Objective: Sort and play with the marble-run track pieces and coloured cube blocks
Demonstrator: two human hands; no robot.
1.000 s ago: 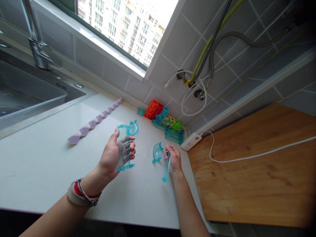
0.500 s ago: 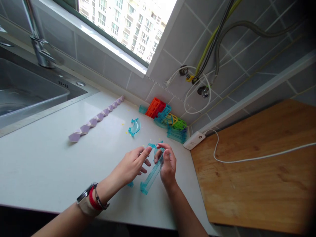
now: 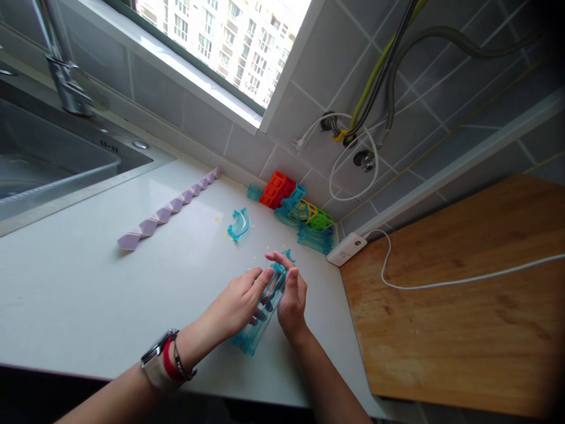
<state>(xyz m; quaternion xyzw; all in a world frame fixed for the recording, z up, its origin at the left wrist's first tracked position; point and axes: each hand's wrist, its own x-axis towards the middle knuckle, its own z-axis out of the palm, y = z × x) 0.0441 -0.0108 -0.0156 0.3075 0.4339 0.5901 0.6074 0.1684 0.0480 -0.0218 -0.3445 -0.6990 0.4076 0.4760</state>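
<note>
Between my two hands is a clear blue plastic track piece, long and straight, slanting down toward the counter's front edge. My left hand, with a watch at the wrist, grips its left side, thumb near the upper end and fingers partly behind the plastic. My right hand holds the right side, thumb up and fingers bent over the upper end. Just beyond those fingertips lies a small blue piece, partly hidden. A curved blue track piece rests on the counter farther off.
Red blocks, a green block and more blue pieces are piled against the wall. A folded lilac strip lies left, near the sink. A white power strip with its cord borders the wooden board at right.
Two blue parts that were apart, one in my right hand and one by my left, are now side by side between my hands. My hands have come closer together.
</note>
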